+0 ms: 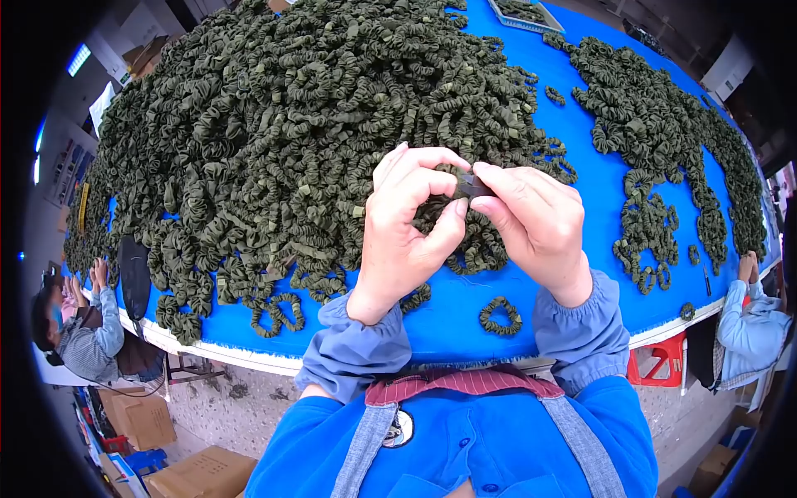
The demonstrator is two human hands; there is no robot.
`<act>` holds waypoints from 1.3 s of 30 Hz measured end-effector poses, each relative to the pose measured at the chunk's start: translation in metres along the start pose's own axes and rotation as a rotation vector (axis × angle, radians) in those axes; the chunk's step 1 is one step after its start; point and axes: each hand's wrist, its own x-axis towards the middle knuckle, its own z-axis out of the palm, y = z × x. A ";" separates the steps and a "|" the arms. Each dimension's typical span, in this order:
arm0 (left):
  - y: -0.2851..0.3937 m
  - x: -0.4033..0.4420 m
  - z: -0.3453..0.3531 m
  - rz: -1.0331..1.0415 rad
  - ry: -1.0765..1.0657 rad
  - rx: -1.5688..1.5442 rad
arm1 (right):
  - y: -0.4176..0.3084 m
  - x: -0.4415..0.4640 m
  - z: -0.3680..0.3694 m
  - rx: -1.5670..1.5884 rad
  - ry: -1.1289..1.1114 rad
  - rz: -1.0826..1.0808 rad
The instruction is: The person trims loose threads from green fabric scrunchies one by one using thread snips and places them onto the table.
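Both hands are raised close together over the near edge of a large pile of dark green scrunchies (pixel 315 108). My left hand (pixel 411 216) pinches a green scrunchie, whose ring partly shows behind the fingers. Between the two hands, my right hand (pixel 540 216) holds a small dark object (pixel 474 186) between thumb and forefinger, touching the scrunchie. What the dark object is cannot be made out. One loose scrunchie (pixel 501 316) lies on the blue table cover (pixel 448 319) below the hands.
A second scrunchie pile (pixel 639 108) spreads along the right, with a white tray (pixel 527 15) at the far edge. Co-workers sit at the left (pixel 91 332) and right (pixel 751 324). A red stool (pixel 658 363) and cardboard boxes (pixel 203 473) stand below.
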 end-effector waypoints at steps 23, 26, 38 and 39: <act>-0.007 -0.002 0.003 -0.177 -0.025 -0.410 | -0.007 0.003 0.000 0.096 0.068 0.153; -0.009 -0.002 0.003 -0.185 -0.035 -0.451 | -0.005 0.002 -0.004 0.118 0.073 0.188; -0.011 -0.003 0.003 -0.203 -0.100 -0.514 | 0.000 0.003 -0.013 0.259 0.015 0.268; -0.011 -0.003 0.003 -0.210 -0.104 -0.521 | 0.000 0.003 -0.013 0.248 0.038 0.264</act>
